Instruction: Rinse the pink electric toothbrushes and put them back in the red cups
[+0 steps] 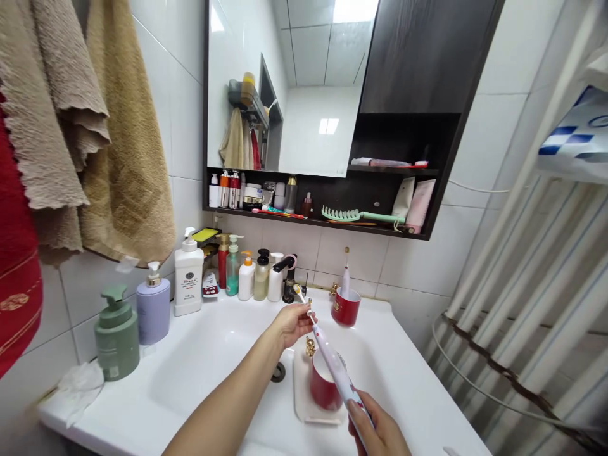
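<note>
A white sink (206, 351) fills a tiled corner beneath a mirror (308, 120), with pump bottles along its back rim. The toothbrush (331, 360) slants above it, in front of a red cup (319, 387) on a pale tray (303, 402). The person's right hand (377, 423) is wrapped around its lower end; the left hand (293, 325) has thumb and fingers drawn close at the slim top, though whether they pinch it cannot be told.

The body is probably light, stiff and smooth, likely slippery if wet, so the broad lower handle offers the surest hold. The thin neck looks the weakest part and would want a gentle touch.

It is long and pale pinkish-white, tapering upward, with small coloured patterns. Two small tips show by the left fingers; which belongs to it is unclear.
</note>
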Demonstrator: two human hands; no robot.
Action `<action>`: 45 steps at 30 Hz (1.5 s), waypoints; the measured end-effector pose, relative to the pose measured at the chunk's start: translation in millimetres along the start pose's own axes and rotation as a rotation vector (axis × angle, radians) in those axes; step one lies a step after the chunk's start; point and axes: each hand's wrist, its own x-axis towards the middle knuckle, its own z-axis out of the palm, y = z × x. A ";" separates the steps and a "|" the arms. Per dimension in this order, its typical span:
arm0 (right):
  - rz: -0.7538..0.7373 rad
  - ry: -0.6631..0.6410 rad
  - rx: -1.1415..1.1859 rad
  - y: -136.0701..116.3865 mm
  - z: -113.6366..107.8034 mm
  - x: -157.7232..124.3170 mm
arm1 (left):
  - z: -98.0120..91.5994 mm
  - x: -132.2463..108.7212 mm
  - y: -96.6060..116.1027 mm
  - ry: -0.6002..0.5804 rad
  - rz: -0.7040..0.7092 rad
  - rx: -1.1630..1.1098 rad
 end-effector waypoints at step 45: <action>0.096 0.108 0.242 -13.1 37.4 -3.4 | -0.3 -22.9 -9.8 0.001 0.055 0.125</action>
